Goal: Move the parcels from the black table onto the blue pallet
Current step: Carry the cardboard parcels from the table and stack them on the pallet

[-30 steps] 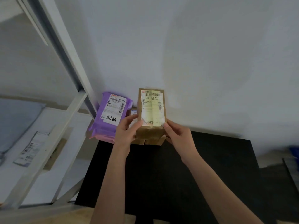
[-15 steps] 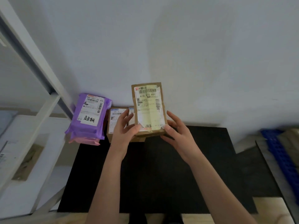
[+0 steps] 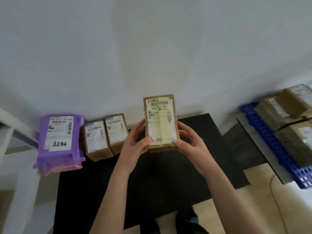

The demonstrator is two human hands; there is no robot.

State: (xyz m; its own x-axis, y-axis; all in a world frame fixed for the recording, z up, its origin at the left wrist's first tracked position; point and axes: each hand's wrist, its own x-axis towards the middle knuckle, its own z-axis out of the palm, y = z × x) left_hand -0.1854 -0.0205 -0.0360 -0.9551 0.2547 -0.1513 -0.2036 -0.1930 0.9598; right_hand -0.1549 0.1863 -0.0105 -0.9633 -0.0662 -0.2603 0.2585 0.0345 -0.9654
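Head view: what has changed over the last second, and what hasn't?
The taped box, held by the left hand and right hand, moved right, away from the purple parcel, uncovering two small boxes on the black table. The view swung right, bringing the loaded blue pallet into sight. Unchanged: both hands' grip; the purple parcel at the table's left edge.

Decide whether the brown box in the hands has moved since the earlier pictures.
Yes: the brown box has moved right, away from the purple parcel it stood beside, toward the blue pallet.
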